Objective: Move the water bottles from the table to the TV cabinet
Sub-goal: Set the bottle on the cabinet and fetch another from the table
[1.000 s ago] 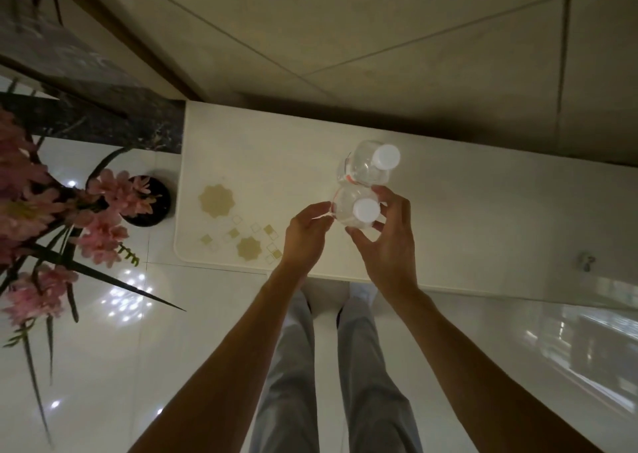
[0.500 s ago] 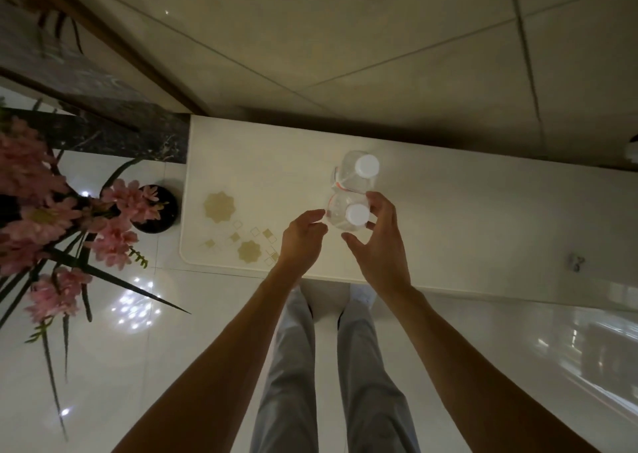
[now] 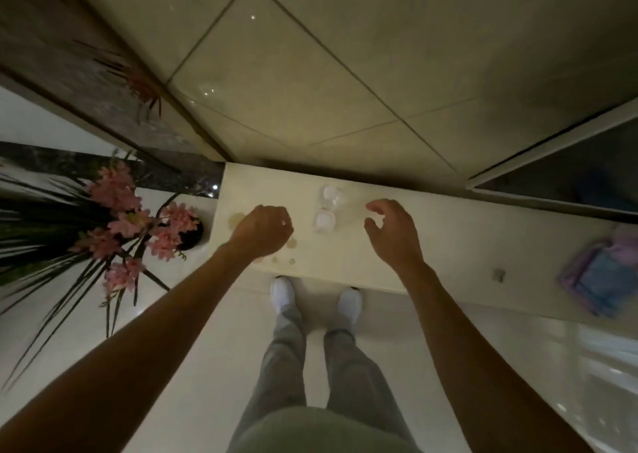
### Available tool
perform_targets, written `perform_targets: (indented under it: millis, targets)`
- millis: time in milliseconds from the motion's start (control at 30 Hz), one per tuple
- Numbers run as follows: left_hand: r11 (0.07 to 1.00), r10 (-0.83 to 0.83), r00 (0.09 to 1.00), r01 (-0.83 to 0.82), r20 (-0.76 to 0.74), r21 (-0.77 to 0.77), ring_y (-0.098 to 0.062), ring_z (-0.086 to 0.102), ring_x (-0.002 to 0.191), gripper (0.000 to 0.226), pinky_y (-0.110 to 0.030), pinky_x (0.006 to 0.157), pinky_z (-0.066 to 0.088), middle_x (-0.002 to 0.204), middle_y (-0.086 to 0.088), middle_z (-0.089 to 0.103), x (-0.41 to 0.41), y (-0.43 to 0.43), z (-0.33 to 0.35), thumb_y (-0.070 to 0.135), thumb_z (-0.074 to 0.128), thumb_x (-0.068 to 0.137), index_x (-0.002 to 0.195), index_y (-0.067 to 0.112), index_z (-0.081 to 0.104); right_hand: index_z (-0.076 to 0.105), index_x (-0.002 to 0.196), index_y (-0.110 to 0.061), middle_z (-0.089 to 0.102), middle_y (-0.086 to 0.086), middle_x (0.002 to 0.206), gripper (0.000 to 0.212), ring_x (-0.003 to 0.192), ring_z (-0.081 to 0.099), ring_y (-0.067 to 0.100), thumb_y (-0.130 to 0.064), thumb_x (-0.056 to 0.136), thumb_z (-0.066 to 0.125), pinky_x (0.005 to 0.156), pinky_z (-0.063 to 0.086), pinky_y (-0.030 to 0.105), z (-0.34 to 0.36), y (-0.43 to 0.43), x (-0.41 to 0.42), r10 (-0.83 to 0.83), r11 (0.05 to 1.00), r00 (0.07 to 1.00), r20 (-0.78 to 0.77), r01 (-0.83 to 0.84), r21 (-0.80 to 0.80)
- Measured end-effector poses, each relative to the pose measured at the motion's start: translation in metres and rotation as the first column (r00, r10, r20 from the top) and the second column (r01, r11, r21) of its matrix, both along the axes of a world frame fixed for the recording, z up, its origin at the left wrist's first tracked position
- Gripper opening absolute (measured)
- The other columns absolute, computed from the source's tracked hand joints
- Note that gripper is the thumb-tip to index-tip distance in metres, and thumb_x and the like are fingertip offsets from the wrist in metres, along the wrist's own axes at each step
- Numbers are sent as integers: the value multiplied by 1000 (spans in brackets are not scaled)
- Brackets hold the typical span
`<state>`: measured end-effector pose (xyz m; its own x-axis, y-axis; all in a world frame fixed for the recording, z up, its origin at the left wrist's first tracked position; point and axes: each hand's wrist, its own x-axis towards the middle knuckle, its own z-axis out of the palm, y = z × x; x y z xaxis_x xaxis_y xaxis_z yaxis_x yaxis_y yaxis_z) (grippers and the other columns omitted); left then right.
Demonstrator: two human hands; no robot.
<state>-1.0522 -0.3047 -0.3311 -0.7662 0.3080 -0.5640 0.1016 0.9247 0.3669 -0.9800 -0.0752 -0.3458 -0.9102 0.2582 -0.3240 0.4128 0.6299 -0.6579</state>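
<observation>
Now, left grip (image 3: 262, 228) loosely curled and right grip (image 3: 393, 235) wide, both empty, flanking two upright water bottles (image 3: 324, 221): any inward knuckle brush likely to topple both.

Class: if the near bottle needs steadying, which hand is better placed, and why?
Probably the right hand: it is open, with fingers and thumb facing the near bottle. The left hand is loosely curled, its back turned up. Both hover about equally close, touching nothing.
</observation>
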Motion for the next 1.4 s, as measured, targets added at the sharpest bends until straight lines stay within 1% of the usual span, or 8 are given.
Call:
perform_targets:
  millis: [200,300,467,633,867,1033,1233,1400]
  targets:
    - [980,-174,925,195,-337,32,-29,59,103,26,-39,85,49,107,-13,66,27,59,94,23,49,95,108,6,64,63,114,-13,66,2,115,23,107,60,15,-21,93,58,87,39,18,84,22,27,-42,999,997,-60,43,21]
    - [954,-237,883,290,-404,74,-28,60,102,25,-42,86,51,105,-11,67,45,74,122,23,50,95,107,7,65,62,113,-16,64,-1,116,22,108,58,13,-24,93,58,90,40,19,107,32,50,-51,998,997,-50,53,40]
    - [861,-477,789,508,-387,-27,-22,60,100,29,-35,84,51,105,-6,66,64,72,139,30,42,98,112,12,61,61,115,-15,63,1,118,23,111,57,15,-25,94,56,97,46,28,128,40,94,-119,986,993,-20,120,114]
    - [725,-662,634,678,-400,-127,-24,59,104,31,-38,84,51,107,-5,65,68,66,145,34,39,98,112,15,59,63,114,-15,64,2,118,24,106,59,18,-25,93,54,87,44,27,136,23,145,-334,915,941,47,312,255]
    - [505,-801,431,859,-415,-83,-17,58,99,28,-28,75,38,104,0,63,99,86,152,34,37,100,109,17,57,61,117,-15,63,2,118,27,107,58,17,-26,95,53,87,46,27,149,-31,231,-563,802,825,48,532,270]
    - [385,-857,340,922,-387,-44,-16,58,95,27,-29,77,45,101,0,63,140,103,153,34,38,99,107,17,58,61,119,-17,62,2,119,27,109,58,17,-28,95,53,90,49,31,160,-46,294,-692,699,720,55,649,301]
    - [245,-891,200,968,-407,-59,-17,59,96,27,-28,74,41,103,-1,63,201,125,167,33,39,98,108,17,59,62,120,-15,63,3,119,28,107,59,15,-26,96,54,86,45,24,175,-62,374,-807,560,591,13,756,339]
    - [105,-870,53,991,-489,-79,-23,61,95,27,-36,81,50,103,-5,64,282,144,185,29,40,98,107,14,60,63,117,-16,64,4,118,27,107,60,20,-27,95,54,89,49,33,184,-80,458,-873,437,486,-31,811,389]
